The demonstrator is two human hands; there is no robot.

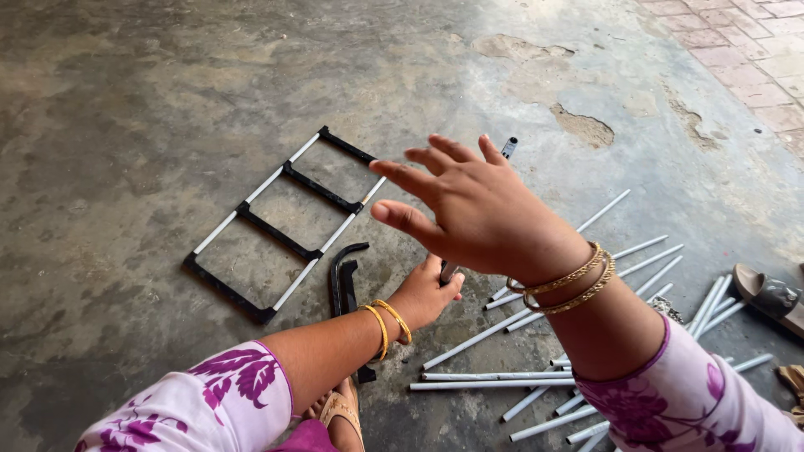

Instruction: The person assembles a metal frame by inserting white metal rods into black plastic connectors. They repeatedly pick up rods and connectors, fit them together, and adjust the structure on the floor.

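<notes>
— Nearest the lens, what's that?

— Floral sleeves, mine, then bangles on both wrists. My right hand hovers above the floor with fingers spread wide, gripping nothing.

— And the other?

— My left hand is low, closed around a dark bar that stands up from the concrete floor; its top shows past my right fingers.

— Around them?

— White tubes lie scattered to the right. A ladder-like frame of white tubes and black crosspieces lies flat to the left, well apart. Black brackets sit just beside my left wrist.
</notes>
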